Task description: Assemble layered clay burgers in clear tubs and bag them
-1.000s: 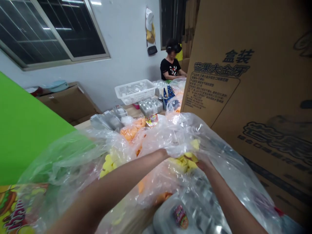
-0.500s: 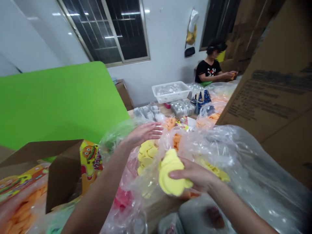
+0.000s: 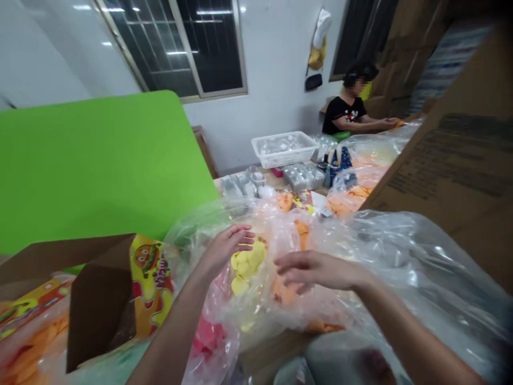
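My left hand [image 3: 229, 245] is held over a clear plastic bag with its fingers stretched out and nothing in them. Just below its fingertips, yellow flat foam-like pieces [image 3: 249, 261] lie in the bag. My right hand [image 3: 306, 269] hovers to the right of these pieces, empty, its fingers extended to the left and slightly apart. Under it are orange pieces [image 3: 282, 291] in clear plastic. Pink pieces [image 3: 209, 336] show through another bag below my left hand. More orange pieces [image 3: 302, 231] sit in plastic beyond my right hand.
An open cardboard box [image 3: 100, 299] stands at the left, before a green panel [image 3: 100, 166]. A large carton [image 3: 452, 176] rises at the right. A white basket [image 3: 286, 156] and clear plastic containers [image 3: 303, 176] are farther back. A person [image 3: 348, 113] sits at the far right.
The stack of yellow pieces has left my right hand, and its fingers have opened. My left hand has moved slightly down and left. The camera view has shifted a little.
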The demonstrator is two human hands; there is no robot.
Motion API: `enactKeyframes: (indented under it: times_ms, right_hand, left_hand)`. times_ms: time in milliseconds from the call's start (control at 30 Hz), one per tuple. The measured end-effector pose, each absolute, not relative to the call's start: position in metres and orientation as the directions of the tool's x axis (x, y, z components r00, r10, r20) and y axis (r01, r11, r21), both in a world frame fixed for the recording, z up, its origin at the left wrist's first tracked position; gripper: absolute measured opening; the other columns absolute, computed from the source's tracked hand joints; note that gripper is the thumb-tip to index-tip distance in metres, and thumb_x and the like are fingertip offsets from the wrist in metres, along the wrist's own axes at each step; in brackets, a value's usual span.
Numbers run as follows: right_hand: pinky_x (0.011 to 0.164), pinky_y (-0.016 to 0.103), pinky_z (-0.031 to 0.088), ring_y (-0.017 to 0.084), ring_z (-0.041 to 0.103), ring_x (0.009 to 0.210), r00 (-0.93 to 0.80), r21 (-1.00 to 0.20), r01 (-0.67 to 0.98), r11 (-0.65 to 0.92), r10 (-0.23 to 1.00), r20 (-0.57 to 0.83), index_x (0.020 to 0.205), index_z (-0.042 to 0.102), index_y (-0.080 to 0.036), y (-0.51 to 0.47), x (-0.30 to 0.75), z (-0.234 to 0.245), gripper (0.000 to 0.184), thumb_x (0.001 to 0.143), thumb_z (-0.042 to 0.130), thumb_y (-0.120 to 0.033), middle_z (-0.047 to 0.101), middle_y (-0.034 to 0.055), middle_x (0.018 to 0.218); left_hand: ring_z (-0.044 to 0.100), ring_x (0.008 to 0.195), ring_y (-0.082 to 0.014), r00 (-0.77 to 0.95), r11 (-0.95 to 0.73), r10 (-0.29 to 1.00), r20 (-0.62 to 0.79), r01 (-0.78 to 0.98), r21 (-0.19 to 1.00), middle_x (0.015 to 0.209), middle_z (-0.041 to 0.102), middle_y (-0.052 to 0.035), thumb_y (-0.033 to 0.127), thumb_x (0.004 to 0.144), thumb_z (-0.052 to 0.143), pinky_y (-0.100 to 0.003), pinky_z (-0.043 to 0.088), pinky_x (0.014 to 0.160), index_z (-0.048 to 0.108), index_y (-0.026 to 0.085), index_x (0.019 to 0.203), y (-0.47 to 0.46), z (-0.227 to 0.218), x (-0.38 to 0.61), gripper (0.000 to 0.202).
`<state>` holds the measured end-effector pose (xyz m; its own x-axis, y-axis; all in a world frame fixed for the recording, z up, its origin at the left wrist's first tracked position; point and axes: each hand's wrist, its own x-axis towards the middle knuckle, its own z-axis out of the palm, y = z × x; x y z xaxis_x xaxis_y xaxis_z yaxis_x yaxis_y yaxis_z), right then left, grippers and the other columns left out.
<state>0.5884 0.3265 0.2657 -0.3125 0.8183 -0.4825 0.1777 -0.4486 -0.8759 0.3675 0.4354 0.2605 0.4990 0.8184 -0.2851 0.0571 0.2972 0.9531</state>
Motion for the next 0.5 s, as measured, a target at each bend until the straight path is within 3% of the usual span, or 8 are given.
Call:
enactKeyframes:
  times_ms: [67, 133, 200, 267, 333, 400, 500]
  right_hand:
    - [0.065, 0.030, 0.052, 0.020, 0.064, 0.076, -0.257, -0.838, 0.219, -0.500, 0.799, -0.544, 0.101, 0.064, -0.017, 0.295, 0.646, 0.274, 0.039, 0.071, 0.064, -0.041, 0.066, 0.0096, 0.094]
    - [0.058, 0.025, 0.050, 0.017, 0.063, 0.067, -0.010, -0.812, 0.254, -0.524, 0.839, -0.545, 0.089, 0.067, -0.015, 0.274, 0.699, 0.272, 0.030, 0.072, 0.064, -0.039, 0.067, 0.0080, 0.084]
    - [0.059, 0.023, 0.048, 0.014, 0.060, 0.066, 0.224, -0.822, 0.258, -0.508, 0.859, -0.461, 0.082, 0.066, -0.013, 0.267, 0.740, 0.261, 0.020, 0.072, 0.066, -0.031, 0.066, 0.0043, 0.077]
    - [0.067, 0.027, 0.049, 0.014, 0.060, 0.076, 0.379, -0.846, 0.251, -0.471, 0.852, -0.362, 0.092, 0.061, -0.012, 0.270, 0.767, 0.245, 0.022, 0.080, 0.058, -0.029, 0.063, 0.0037, 0.089]
    - [0.073, 0.032, 0.049, 0.014, 0.058, 0.084, 0.471, -0.857, 0.239, -0.456, 0.826, -0.309, 0.105, 0.055, -0.013, 0.277, 0.781, 0.223, 0.025, 0.086, 0.051, -0.029, 0.059, 0.0054, 0.101]
    - [0.075, 0.034, 0.050, 0.016, 0.058, 0.087, 0.515, -0.843, 0.219, -0.491, 0.792, -0.327, 0.108, 0.053, -0.013, 0.278, 0.786, 0.197, 0.026, 0.087, 0.050, -0.029, 0.057, 0.0058, 0.103]
    - [0.075, 0.035, 0.050, 0.018, 0.058, 0.088, 0.548, -0.804, 0.179, -0.568, 0.736, -0.398, 0.104, 0.055, -0.012, 0.264, 0.782, 0.152, 0.027, 0.085, 0.052, -0.030, 0.057, 0.0048, 0.103]
  left_hand:
    - [0.061, 0.077, -0.0161, 0.644, 0.200, 0.727, -0.239, 0.134, 0.971, 0.087, 0.065, -0.0063, 0.028, 0.082, 0.050, -0.030, 0.048, 0.075, 0.059, 0.014, 0.094, 0.409, 0.266, 0.402, 0.020]
    - [0.061, 0.083, -0.0163, 0.844, -0.087, 0.510, -0.163, 0.239, 0.967, 0.090, 0.066, -0.0053, 0.029, 0.086, 0.042, -0.029, 0.048, 0.078, 0.061, 0.016, 0.094, 0.378, 0.267, 0.446, 0.024]
    - [0.060, 0.092, -0.0149, 0.965, -0.482, 0.233, -0.123, 0.224, 0.847, 0.101, 0.065, -0.0040, 0.024, 0.088, 0.034, -0.026, 0.046, 0.083, 0.060, 0.018, 0.101, 0.349, 0.261, 0.496, 0.030]
    - [0.053, 0.107, -0.0165, 0.990, -0.713, 0.073, -0.120, 0.136, 0.688, 0.116, 0.060, -0.0067, 0.017, 0.086, 0.038, -0.027, 0.039, 0.093, 0.057, 0.017, 0.110, 0.327, 0.247, 0.545, 0.031]
    - [0.036, 0.125, -0.0240, 0.991, -0.789, 0.033, -0.126, 0.103, 0.605, 0.133, 0.044, -0.0127, 0.011, 0.076, 0.051, -0.037, 0.025, 0.105, 0.053, 0.014, 0.116, 0.316, 0.224, 0.586, 0.040]
    - [0.021, 0.132, -0.0310, 0.986, -0.819, 0.062, -0.154, 0.139, 0.557, 0.141, 0.031, -0.0176, 0.003, 0.068, 0.057, -0.049, 0.009, 0.107, 0.049, 0.012, 0.120, 0.315, 0.198, 0.614, 0.053]
    - [0.021, 0.131, -0.0345, 0.971, -0.828, 0.116, -0.208, 0.210, 0.520, 0.137, 0.035, -0.0202, 0.001, 0.065, 0.058, -0.056, 0.004, 0.104, 0.048, 0.013, 0.121, 0.325, 0.168, 0.627, 0.058]
